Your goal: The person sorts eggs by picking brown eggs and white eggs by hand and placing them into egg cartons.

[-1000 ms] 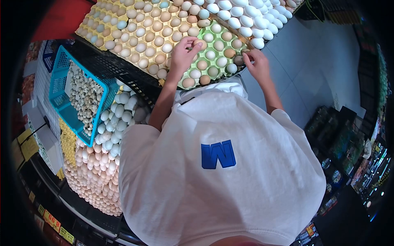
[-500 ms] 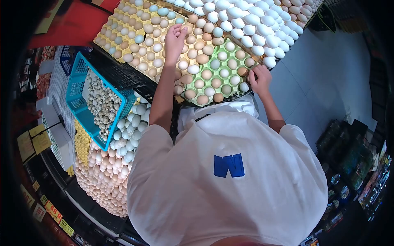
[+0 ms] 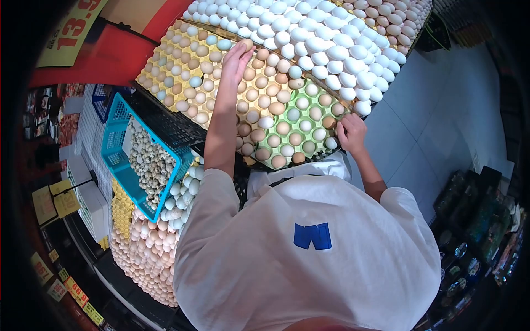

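Left hand [image 3: 236, 62] outstretched, holding egg [image 3: 247, 44]; right hand [image 3: 353, 134] curled near green tray [image 3: 304, 114].

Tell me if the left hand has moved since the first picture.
Yes: the left hand has moved away from the green tray, from over its left edge to the far side of the yellow trays.

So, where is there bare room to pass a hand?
The grey tiled floor, bordered by the white eggs and right hand on one side, dark goods at lower right, has a bare stretch. Crowded: the green tray and yellow trays, dotted with eggs, and the turquoise basket, heaped with speckled eggs.
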### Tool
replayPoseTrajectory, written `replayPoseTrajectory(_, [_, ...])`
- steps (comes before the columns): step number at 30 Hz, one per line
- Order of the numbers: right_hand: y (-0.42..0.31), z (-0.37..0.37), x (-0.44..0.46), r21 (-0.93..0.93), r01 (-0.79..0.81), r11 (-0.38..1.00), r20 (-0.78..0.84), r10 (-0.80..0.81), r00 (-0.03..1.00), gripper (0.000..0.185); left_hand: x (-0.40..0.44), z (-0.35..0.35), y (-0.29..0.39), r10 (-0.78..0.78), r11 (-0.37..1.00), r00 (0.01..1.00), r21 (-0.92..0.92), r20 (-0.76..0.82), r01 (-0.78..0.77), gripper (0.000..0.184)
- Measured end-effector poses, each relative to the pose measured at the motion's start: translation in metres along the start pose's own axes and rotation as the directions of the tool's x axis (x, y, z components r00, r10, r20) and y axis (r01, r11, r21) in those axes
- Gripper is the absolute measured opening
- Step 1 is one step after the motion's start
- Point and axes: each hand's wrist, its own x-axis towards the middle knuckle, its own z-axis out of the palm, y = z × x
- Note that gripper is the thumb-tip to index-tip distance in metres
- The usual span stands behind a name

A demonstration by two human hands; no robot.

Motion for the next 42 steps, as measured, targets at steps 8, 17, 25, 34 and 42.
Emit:
replayPoseTrajectory(8, [0.001, 0.000, -0.001, -0.017, -0.006, 1.000, 0.031, 0.006, 1.000, 0.015, 0.008, 0.002, 0.000, 0.332, 0.221, 0.938, 0.960, 0.094, -0.174, 0.050])
replayPoseTrajectory(17, [0.000, -0.002, 0.000, 0.002, 0.012, 1.000, 0.005, -0.012, 1.000, 0.016, 0.003, 0.013, 0.002, 0.309, -0.024, 0.920, 0.969, 0.240, -0.245, 0.044])
replayPoseTrajectory(25, [-0.003, -0.004, 0.000, 0.020, 0.017, 1.000, -0.022, -0.017, 1.000, 0.017, -0.002, 0.005, -0.001, 0.355, 0.048, 0.864, 0.916, 0.358, -0.399, 0.031])
replayPoseTrajectory(34, [-0.002, -0.004, -0.002, 0.013, 0.020, 1.000, -0.062, -0.019, 0.998, 0.016, -0.023, -0.008, -0.007, 0.411, 0.173, 0.887, 0.937, 0.212, -0.304, 0.026])
replayPoseTrajectory(42, [-0.003, -0.004, -0.002, -0.006, 0.028, 1.000, -0.030, -0.028, 0.999, 0.015, -0.015, -0.029, 0.002, 0.428, 0.113, 0.877, 0.949, 0.221, -0.294, 0.032])
